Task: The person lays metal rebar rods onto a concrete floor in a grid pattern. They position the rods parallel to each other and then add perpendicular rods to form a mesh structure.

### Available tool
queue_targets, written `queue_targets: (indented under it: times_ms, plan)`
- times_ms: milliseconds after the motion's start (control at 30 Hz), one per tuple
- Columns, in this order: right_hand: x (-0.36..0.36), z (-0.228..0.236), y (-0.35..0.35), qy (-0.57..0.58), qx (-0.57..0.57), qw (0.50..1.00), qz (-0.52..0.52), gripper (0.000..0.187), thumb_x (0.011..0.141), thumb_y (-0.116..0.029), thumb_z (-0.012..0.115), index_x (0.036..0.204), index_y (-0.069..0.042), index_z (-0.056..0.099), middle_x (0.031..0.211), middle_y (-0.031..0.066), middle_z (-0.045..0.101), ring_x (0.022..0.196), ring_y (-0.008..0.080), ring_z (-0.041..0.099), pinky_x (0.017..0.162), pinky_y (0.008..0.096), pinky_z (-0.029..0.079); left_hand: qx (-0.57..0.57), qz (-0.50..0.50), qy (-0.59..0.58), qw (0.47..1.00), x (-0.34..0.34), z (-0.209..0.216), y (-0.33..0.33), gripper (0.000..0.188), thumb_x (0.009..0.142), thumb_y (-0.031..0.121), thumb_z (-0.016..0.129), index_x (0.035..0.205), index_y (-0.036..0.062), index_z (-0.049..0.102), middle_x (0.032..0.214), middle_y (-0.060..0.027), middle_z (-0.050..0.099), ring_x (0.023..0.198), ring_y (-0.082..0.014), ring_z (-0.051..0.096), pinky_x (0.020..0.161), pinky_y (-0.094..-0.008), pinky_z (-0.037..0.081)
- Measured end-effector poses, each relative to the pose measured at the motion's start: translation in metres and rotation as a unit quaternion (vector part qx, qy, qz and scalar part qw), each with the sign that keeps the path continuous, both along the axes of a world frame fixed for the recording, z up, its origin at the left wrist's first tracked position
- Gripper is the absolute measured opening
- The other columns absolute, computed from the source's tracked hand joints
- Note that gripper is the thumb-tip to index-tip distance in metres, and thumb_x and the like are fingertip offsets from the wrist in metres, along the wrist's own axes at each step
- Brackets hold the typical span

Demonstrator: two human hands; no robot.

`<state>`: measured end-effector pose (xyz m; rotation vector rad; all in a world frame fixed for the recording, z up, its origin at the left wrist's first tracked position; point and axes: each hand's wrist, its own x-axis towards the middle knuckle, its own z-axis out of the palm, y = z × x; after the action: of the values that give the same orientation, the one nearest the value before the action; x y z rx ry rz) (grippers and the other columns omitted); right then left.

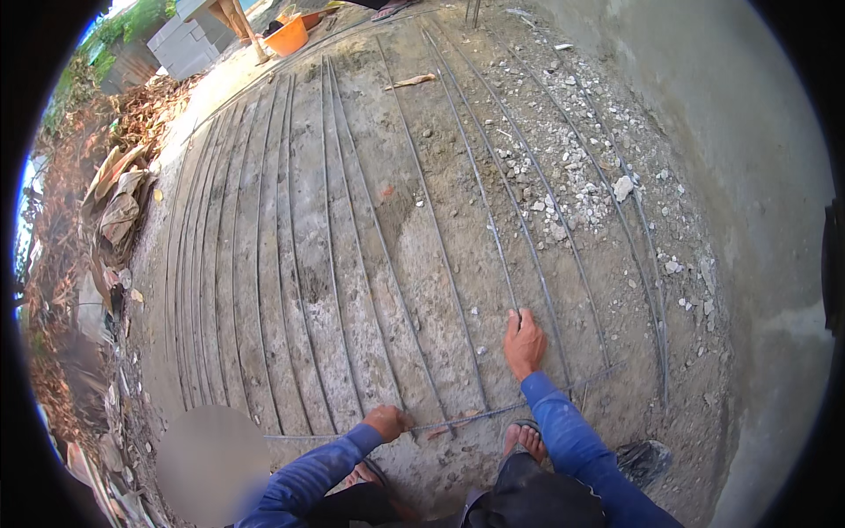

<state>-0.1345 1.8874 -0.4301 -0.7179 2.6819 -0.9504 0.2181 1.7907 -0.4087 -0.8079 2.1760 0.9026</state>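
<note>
Several long steel rods [352, 264] lie side by side on the concrete ground [422, 202], running away from me. A thin cross rod [475, 415] lies over their near ends. My left hand [387, 422] is closed on the cross rod where it meets one of the long rods. My right hand [524, 341] presses down on a long rod [493, 238] further right, fingers curled over it. Both arms wear blue sleeves. My sandalled foot [525, 437] rests just behind the cross rod.
Grey stone rubble [581, 185] is scattered at the right among the rods. A concrete wall [748, 176] rises on the right. Dry leaves and torn cardboard [114, 202] pile along the left. An orange basin [288, 37] and grey blocks [180, 46] sit far back.
</note>
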Motion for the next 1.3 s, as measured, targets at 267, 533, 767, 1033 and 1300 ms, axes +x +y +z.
queue_targets:
  times_ms: [267, 533, 767, 1033, 1300]
  plan:
    - [0.005, -0.01, 0.005, 0.009, -0.014, 1.0, 0.001, 0.028, 0.1, -0.033, 0.059, 0.103, -0.006, 0.065, 0.084, 0.0236, 0.069, 0.078, 0.048, 0.065, 0.067, 0.0563, 0.047, 0.03, 0.019, -0.016, 0.999, 0.001, -0.003, 0.0, 0.019, 0.088, 0.022, 0.067, 0.1, 0.0264, 0.08, 0.097, -0.0096, 0.076, 0.091, -0.0323, 0.073, 0.08, -0.0424, 0.058]
    - [0.008, -0.002, -0.004, 0.03, -0.013, 0.999, -0.007, 0.027, 0.1, -0.034, 0.06, 0.098, -0.007, 0.062, 0.083, 0.0185, 0.068, 0.081, 0.0435, 0.065, 0.069, 0.0546, 0.047, 0.04, 0.022, -0.005, 0.999, 0.0, -0.003, -0.002, 0.019, 0.086, 0.021, 0.069, 0.1, 0.0253, 0.081, 0.094, -0.0094, 0.076, 0.09, -0.0329, 0.073, 0.081, -0.0421, 0.058]
    - [-0.005, -0.001, 0.003, 0.087, 0.009, 0.994, 0.064, 0.03, 0.095, -0.031, 0.068, 0.084, -0.003, 0.064, 0.081, 0.0176, 0.067, 0.079, 0.0398, 0.065, 0.067, 0.0512, 0.048, 0.025, 0.042, 0.0, 0.999, 0.001, -0.001, -0.001, 0.018, 0.084, 0.021, 0.071, 0.099, 0.0227, 0.081, 0.096, -0.0109, 0.076, 0.091, -0.033, 0.073, 0.081, -0.0429, 0.058]
    - [-0.01, -0.002, 0.013, 0.005, 0.007, 0.999, 0.035, 0.031, 0.091, -0.034, 0.072, 0.1, -0.004, 0.072, 0.079, 0.0145, 0.071, 0.075, 0.035, 0.068, 0.068, 0.0472, 0.051, 0.036, 0.029, -0.043, 0.998, -0.012, 0.01, -0.002, 0.025, 0.084, 0.011, 0.067, 0.103, 0.0203, 0.081, 0.096, -0.0087, 0.078, 0.093, -0.0269, 0.074, 0.086, -0.0367, 0.057]
    - [-0.014, 0.027, 0.05, -0.017, -0.042, 0.999, 0.027, 0.034, 0.092, -0.033, 0.072, 0.108, -0.003, 0.072, 0.085, 0.0141, 0.073, 0.075, 0.0305, 0.069, 0.07, 0.0428, 0.053, 0.048, 0.03, -0.02, 0.998, -0.011, 0.011, -0.005, 0.02, 0.085, 0.023, 0.072, 0.102, 0.0194, 0.081, 0.096, -0.0112, 0.076, 0.093, -0.0312, 0.073, 0.083, -0.0405, 0.057]
